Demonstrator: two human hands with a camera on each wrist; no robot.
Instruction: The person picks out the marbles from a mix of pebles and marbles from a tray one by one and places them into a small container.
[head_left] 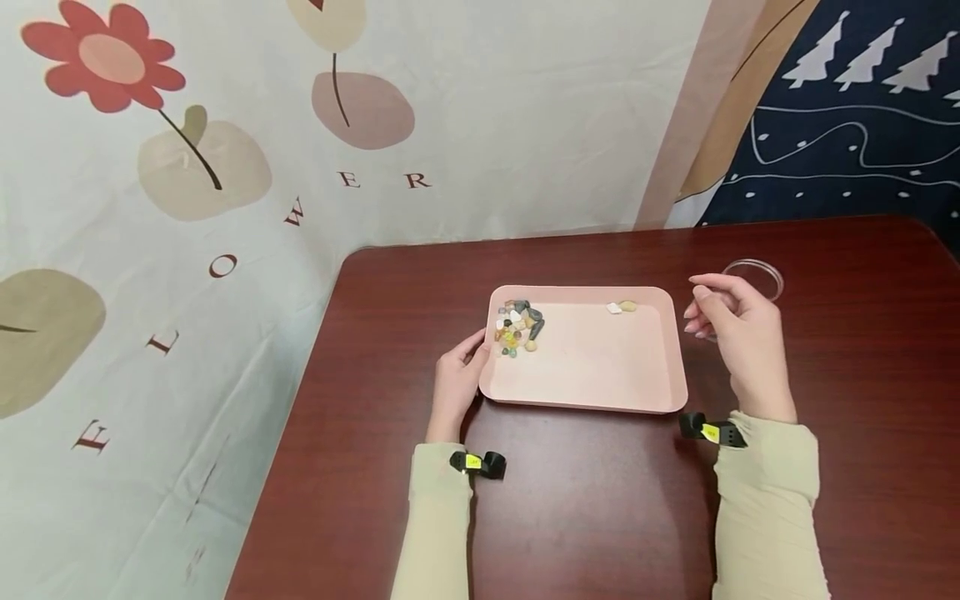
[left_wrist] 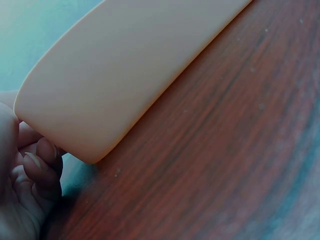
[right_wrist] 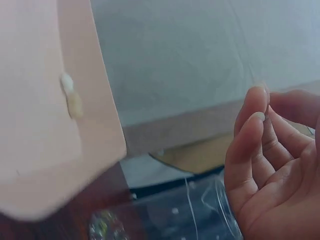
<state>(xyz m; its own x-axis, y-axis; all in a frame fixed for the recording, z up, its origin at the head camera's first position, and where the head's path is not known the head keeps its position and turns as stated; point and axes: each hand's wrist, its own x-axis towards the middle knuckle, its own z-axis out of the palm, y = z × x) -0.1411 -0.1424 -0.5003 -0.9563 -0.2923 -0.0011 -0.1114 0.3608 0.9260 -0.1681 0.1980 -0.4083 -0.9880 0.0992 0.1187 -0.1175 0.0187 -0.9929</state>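
A shallow pink tray (head_left: 585,367) sits on the table. My left hand (head_left: 456,379) grips its left edge, thumb at the rim; in the left wrist view the fingers curl beside the tray's outer wall (left_wrist: 75,110). Small mixed pebbles (head_left: 517,327) are clustered at the tray's left end. Near its far right corner lie a white pebble (head_left: 614,308) and a yellowish pebble (head_left: 628,307), side by side. Just right of the tray, my right hand (head_left: 738,333) is raised with thumb and index tips together; I cannot tell whether something tiny is between them.
Behind the right hand stands a clear jar (head_left: 756,265), partly hidden in the head view. The right wrist view shows colourful bits (right_wrist: 106,226) at one end of it. The dark red wooden table (head_left: 585,500) meets a printed cloth backdrop (head_left: 510,125).
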